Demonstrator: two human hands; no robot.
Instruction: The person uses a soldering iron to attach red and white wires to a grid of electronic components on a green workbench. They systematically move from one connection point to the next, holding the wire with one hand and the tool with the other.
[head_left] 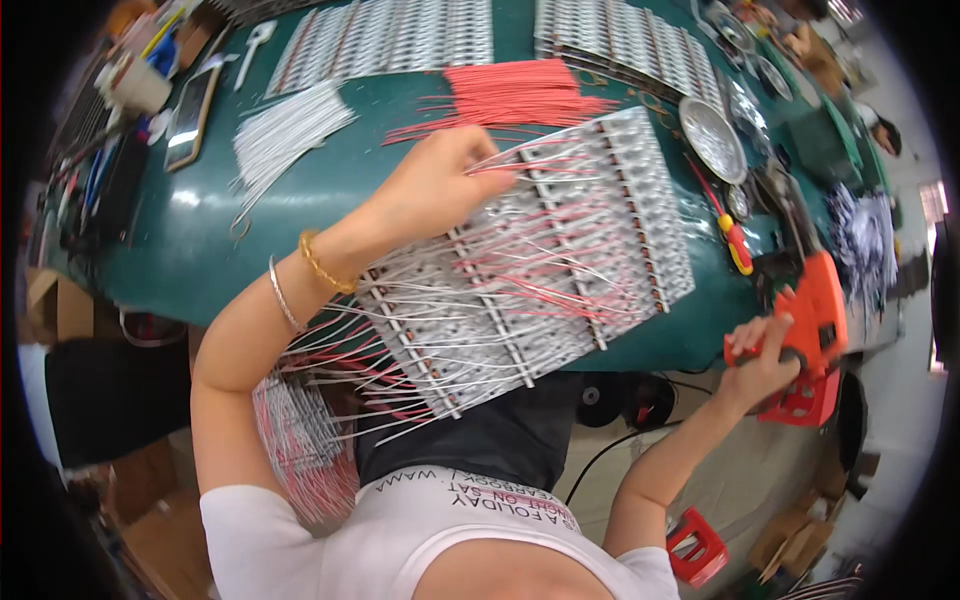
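My left hand (440, 185) is closed in a pinch on thin red and white wires at the upper left edge of a silvery tray-like panel (655, 215). The panel lies tilted on the table's near edge, crossed by several dark strips with copper-coloured spots. Many red and white wires (545, 285) lie across it, their ends hanging past its lower left side. Off to the right, my right hand (760, 360) grips an orange pistol-grip tool (825, 295), held apart from the panel. The tool's exact kind is unclear.
A red wire bundle (515, 90) and a white wire bundle (290, 130) lie on the green table (200, 240). Similar panels (400, 40) stand at the back. A phone (193, 115) lies left; a screwdriver (735, 240) and round metal dish (712, 135) lie right.
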